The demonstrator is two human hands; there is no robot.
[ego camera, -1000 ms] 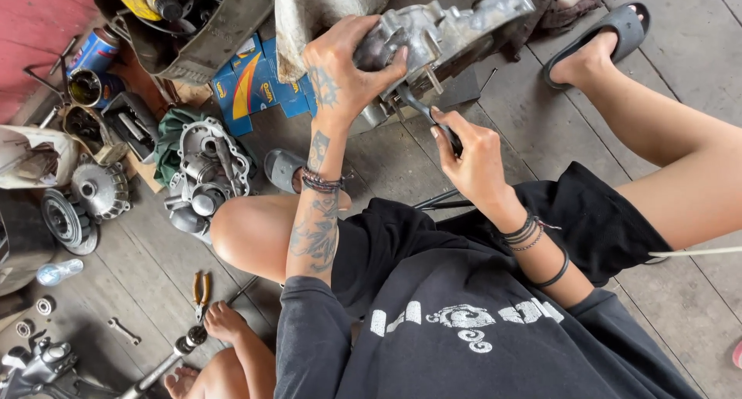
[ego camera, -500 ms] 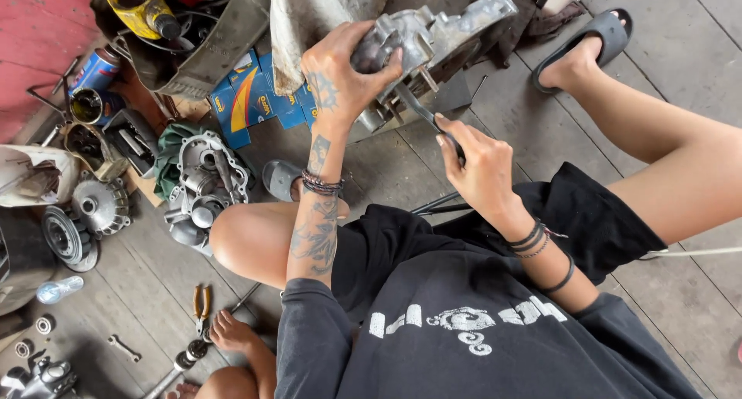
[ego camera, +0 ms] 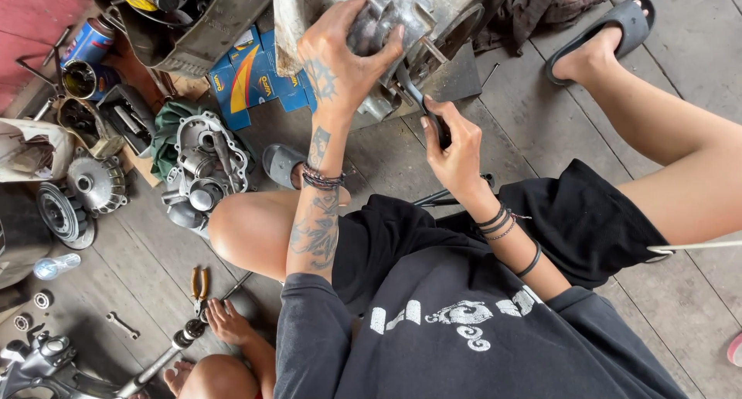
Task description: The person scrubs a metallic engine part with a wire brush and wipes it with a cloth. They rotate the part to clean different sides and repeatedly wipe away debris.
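head view: two hands on a grey metal engine casing (ego camera: 417, 20).
left hand (ego camera: 340, 55) clamped over casing; right hand (ego camera: 448, 140) closed around dark tool (ego camera: 413, 90), tip against casing underside.

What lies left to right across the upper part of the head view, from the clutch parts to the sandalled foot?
Round clutch drum → open engine cover → blue and orange boxes → left hand on metal engine casing → right hand holding dark tool → grey sandal.
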